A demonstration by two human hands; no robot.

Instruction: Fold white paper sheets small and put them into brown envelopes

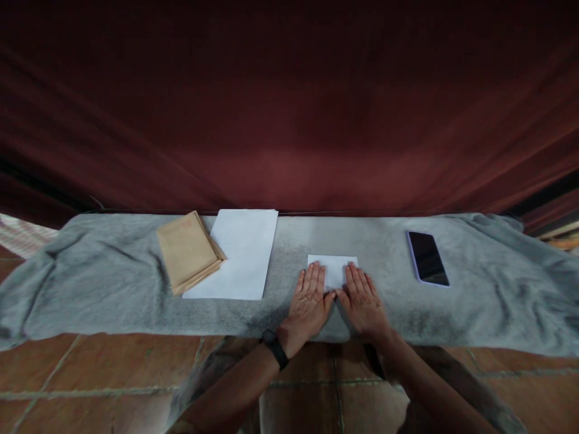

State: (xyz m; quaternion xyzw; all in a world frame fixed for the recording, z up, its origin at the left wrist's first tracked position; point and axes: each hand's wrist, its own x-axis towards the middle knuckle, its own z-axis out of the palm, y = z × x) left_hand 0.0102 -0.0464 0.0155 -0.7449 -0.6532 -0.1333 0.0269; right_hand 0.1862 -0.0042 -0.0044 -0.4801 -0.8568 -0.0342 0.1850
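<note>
A small folded white sheet of paper (334,272) lies flat on the grey cloth in front of me. My left hand (310,299) rests on its left side, palm down with fingers stretched out. On the paper's right side, my right hand (363,301) also lies flat, fingers extended. The two thumbs come close together at the paper's near edge. Parts of the paper are hidden under both hands.
A stack of white paper (242,259) lies to the left, partly covered by several brown envelopes (186,250). A phone (427,258) with a purple case lies at the right. The grey cloth (113,265) covers a narrow bench before a dark red curtain (289,120).
</note>
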